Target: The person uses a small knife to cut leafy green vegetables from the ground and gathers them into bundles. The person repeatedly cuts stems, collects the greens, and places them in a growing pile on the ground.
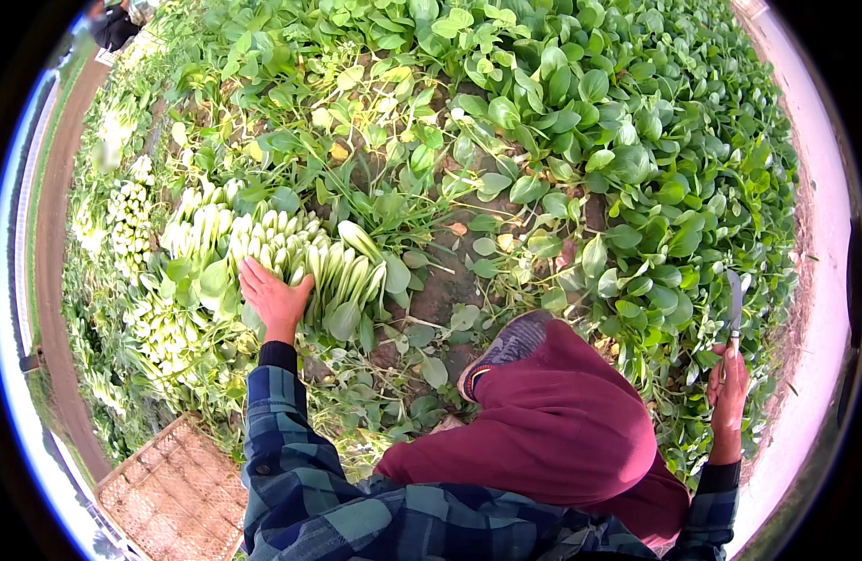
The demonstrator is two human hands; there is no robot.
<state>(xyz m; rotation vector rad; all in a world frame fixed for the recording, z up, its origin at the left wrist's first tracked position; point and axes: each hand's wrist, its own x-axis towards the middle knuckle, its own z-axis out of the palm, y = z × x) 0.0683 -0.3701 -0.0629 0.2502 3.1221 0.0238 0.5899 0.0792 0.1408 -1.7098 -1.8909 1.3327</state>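
My left hand (273, 293) rests with spread fingers against the near side of a pile of cut leafy greens (280, 238), whose pale stem ends point up and away. It grips nothing that I can see. Out to the far right, my right hand (728, 382) is closed around the handle of a knife (736, 301), its blade pointing away from me over the green leaves. Uncut leafy greens (655, 182) grow thickly beside and beyond the knife.
More cut greens lie in heaps (130, 224) at the left. A slatted crate (175, 491) stands at the lower left. Loose leaves cover soil (441, 284) before my shoe (508, 347). A pale path (816, 210) borders the right side. Another person (114, 28) is at the far upper left.
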